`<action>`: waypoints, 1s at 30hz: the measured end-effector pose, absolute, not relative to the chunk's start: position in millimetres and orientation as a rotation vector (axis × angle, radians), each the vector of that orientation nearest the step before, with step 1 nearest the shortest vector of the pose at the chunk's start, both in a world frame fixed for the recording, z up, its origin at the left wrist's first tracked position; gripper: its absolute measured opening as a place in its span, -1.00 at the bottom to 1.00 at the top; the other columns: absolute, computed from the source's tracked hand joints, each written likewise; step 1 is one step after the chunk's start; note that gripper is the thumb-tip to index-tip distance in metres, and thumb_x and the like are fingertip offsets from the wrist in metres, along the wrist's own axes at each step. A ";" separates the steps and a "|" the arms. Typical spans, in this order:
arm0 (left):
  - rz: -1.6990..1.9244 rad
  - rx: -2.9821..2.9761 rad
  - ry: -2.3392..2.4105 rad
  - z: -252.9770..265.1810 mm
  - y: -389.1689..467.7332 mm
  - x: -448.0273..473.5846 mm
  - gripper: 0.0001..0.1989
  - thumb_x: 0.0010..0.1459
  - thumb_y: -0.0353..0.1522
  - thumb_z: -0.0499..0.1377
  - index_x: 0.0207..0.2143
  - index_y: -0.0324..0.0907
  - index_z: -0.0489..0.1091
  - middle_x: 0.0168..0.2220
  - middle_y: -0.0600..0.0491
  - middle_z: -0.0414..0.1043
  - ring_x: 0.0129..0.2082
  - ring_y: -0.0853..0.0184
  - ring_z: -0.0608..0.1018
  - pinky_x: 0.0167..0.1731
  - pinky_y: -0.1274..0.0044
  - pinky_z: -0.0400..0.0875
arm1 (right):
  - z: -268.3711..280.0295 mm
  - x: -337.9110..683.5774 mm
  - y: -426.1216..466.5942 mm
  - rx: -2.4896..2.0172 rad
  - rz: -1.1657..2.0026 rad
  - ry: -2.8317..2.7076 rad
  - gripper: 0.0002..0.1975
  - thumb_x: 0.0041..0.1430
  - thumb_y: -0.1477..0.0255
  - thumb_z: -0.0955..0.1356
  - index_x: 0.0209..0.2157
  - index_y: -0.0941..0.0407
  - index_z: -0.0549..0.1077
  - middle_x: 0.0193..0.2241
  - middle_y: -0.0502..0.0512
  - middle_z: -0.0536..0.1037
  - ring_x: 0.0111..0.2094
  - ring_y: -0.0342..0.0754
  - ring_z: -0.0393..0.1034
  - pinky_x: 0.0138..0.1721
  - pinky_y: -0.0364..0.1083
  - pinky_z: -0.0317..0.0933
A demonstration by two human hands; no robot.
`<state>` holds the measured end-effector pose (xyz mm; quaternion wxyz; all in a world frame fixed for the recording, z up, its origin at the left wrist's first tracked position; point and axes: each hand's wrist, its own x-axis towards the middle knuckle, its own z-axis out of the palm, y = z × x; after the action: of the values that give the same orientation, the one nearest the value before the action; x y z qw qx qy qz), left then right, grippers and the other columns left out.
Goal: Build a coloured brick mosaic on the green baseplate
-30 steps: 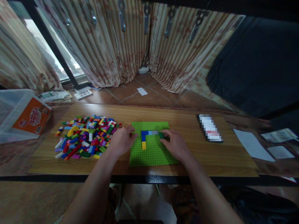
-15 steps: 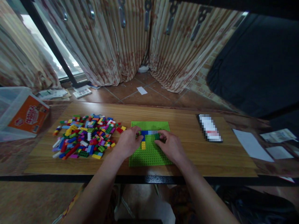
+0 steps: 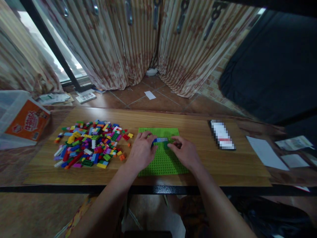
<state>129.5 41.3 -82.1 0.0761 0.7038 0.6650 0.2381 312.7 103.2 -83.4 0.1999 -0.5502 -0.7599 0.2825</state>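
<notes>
Green studded baseplate [image 3: 160, 167]: flat on the wood-grain tabletop [image 3: 218, 168] in front of you, both your hands over it.
Row of bricks: on the baseplate's far half, with a blue brick [image 3: 155, 140] at its left end and pale blue-grey bricks [image 3: 162, 139] running on to the right.
Dark green brick [image 3: 165, 144]: over the baseplate, close by the row's right end; whether its studs are seated cannot be told.
Your left hand [image 3: 142, 150]: across the baseplate's left edge, fingers curled over by the blue brick, the gap to the thumb narrow. You may be holding a brick there or only steadying the row; the fingers hide which.
Your right hand [image 3: 185, 152]: across the baseplate's right edge, thumb and fingertips bent close around the dark green brick with a small gap; a firm pinch cannot be confirmed.
Mixed brick pile [image 3: 92, 145]: left of the baseplate, with a loose orange brick [image 3: 122, 157] between the two.
Phone [image 3: 223, 135]: well to the right of the baseplate, its screen pixelated.
Step in hand: you seem to be fitting bricks onto the baseplate at both ends of the row.
Next move calls for: probably squaring the dark green brick to the studs, then even downward pressure while your left fingers keep the row steady.
</notes>
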 end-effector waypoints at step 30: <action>0.533 2.165 1.999 -85.2 24.9 161.8 -0.70 0.11 -0.36 0.18 -0.08 -0.18 0.45 0.18 -0.15 0.24 0.17 0.04 0.25 0.08 0.17 0.20 | -89.9 302.1 115.5 -1.624 0.733 -2.069 -0.78 0.00 0.24 0.44 -0.40 0.11 0.53 -0.50 0.02 0.53 -0.45 -0.08 0.39 -0.37 -0.10 0.19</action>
<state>161.8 24.9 -85.2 0.0734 0.7210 0.6658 0.1775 302.1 115.5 -89.9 0.2041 -0.5824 -0.7418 0.2626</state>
